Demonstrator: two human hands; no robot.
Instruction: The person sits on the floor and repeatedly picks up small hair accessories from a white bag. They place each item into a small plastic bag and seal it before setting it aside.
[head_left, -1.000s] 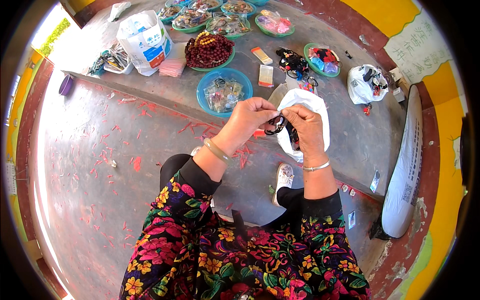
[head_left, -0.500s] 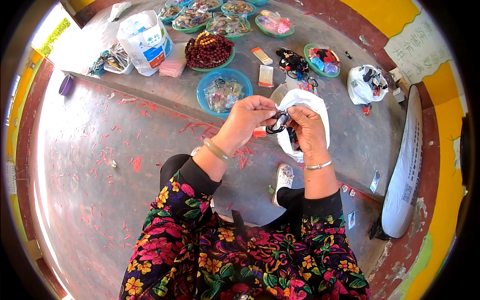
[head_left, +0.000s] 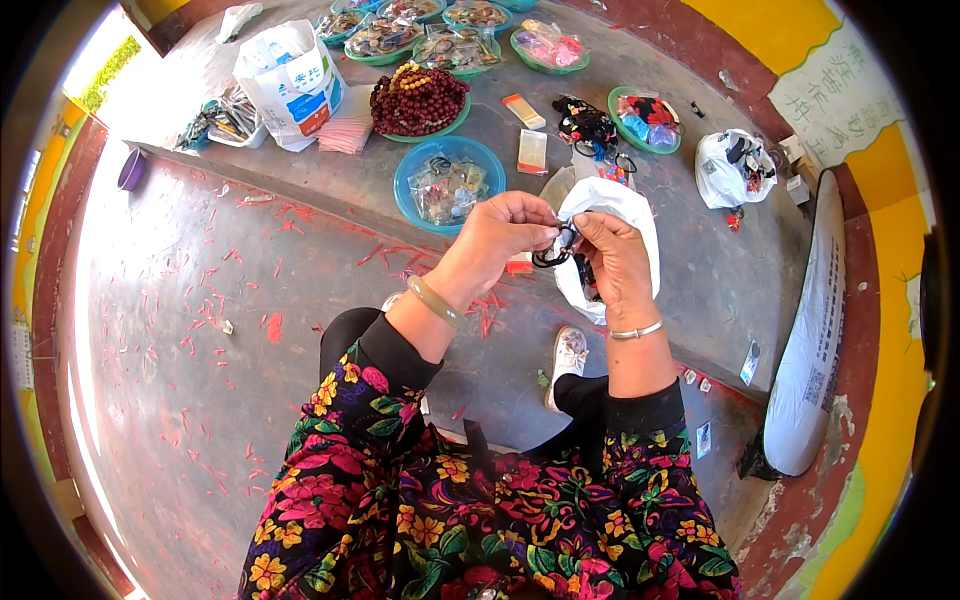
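Note:
A small bundle of black cord loops [head_left: 552,256], perhaps a cord bracelet or hair tie, hangs between my two hands. My left hand [head_left: 505,235] pinches it from the left with thumb and forefinger. From the other side my right hand [head_left: 618,258] grips it between thumb and fingertips. Something small and shiny shows at the pinch, too small to name. Right behind and below the hands is a white plastic bag [head_left: 643,215], its mouth gaping, with dark items [head_left: 588,280] inside partly hidden by my right hand.
A blue basin [head_left: 405,190] of small clear packets stands beyond my left hand. Dark red bead strings [head_left: 415,100] fill a green basin behind it. Two flat boxes [head_left: 532,153], black cords [head_left: 585,122] and another white bag [head_left: 715,180] lie farther off. Red scraps [head_left: 273,328] litter the lower floor.
My left fingers have shifted slightly at the cord, a little to the right. Both hands keep their pinch over the bag; nothing else has visibly moved.

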